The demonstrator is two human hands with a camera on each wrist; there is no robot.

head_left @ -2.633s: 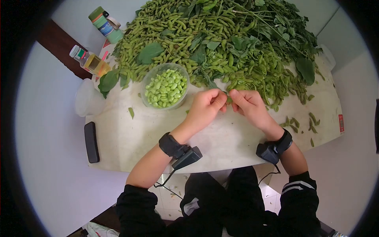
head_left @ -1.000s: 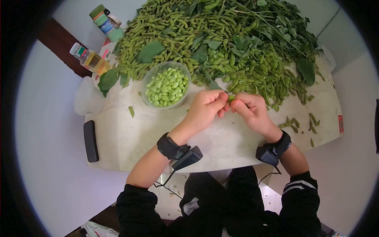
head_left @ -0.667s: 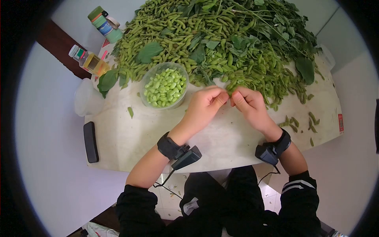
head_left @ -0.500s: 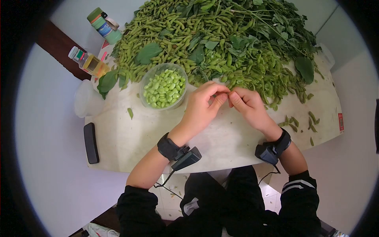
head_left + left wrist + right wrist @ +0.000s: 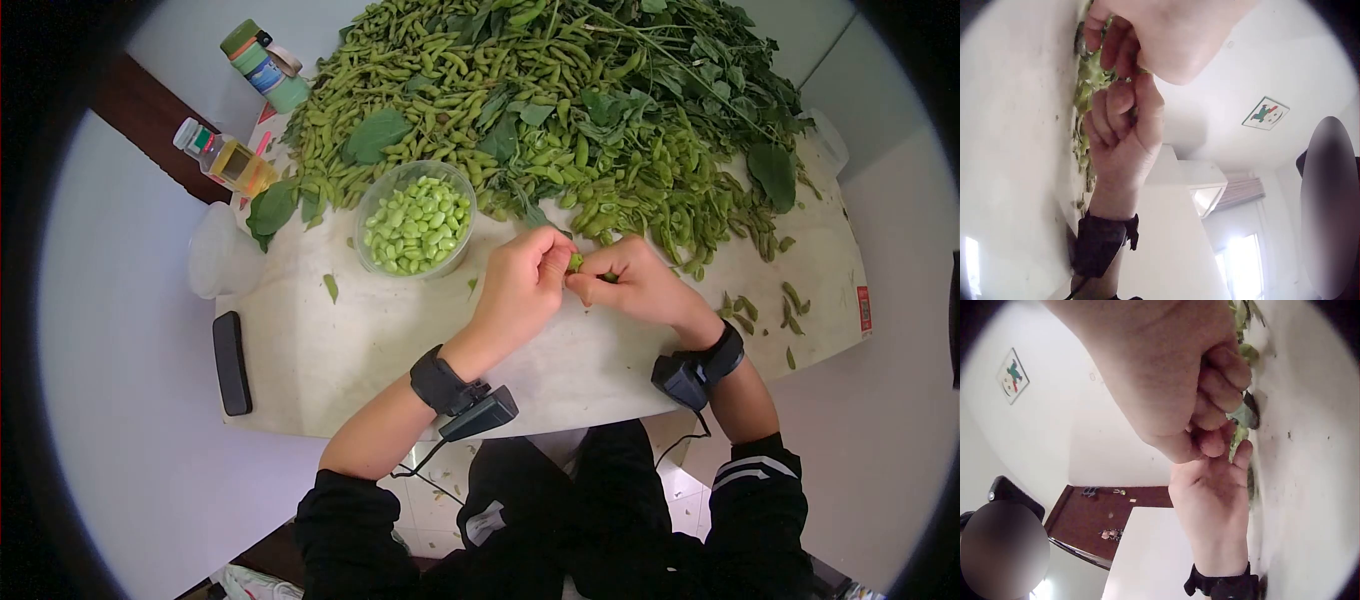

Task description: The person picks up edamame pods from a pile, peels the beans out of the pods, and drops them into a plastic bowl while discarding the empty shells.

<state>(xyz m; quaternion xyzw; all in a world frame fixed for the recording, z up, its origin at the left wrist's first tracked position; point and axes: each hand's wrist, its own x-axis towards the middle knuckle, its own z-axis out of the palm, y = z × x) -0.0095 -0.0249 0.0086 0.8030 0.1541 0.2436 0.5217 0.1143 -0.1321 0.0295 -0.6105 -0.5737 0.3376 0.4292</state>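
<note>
Near the table's middle, in the head view, the left hand [image 5: 522, 285] pinches a small green pod [image 5: 575, 262] between thumb and fingers. The right hand [image 5: 640, 285] meets it from the right, its fingers curled round a green piece, partly hidden. Both hands nearly touch in the left wrist view, where the right hand [image 5: 1124, 125] has its fingers bent. To the left of the left hand stands a clear tub of shelled green beans [image 5: 418, 222]. Behind the hands lies a large heap of green pods [image 5: 470, 80].
Leafy stems [image 5: 700, 70] cover the back right. A green bottle [image 5: 268, 68], a bottle of yellow liquid [image 5: 230, 160], a clear container [image 5: 222, 250] and a black case [image 5: 231, 362] line the left side. Loose pods [image 5: 745, 315] lie at the right.
The left hand has turned and moved slightly down. The right hand has turned and lowered too, and green material now shows between the fingers. A small green bit lies right of the tub.
</note>
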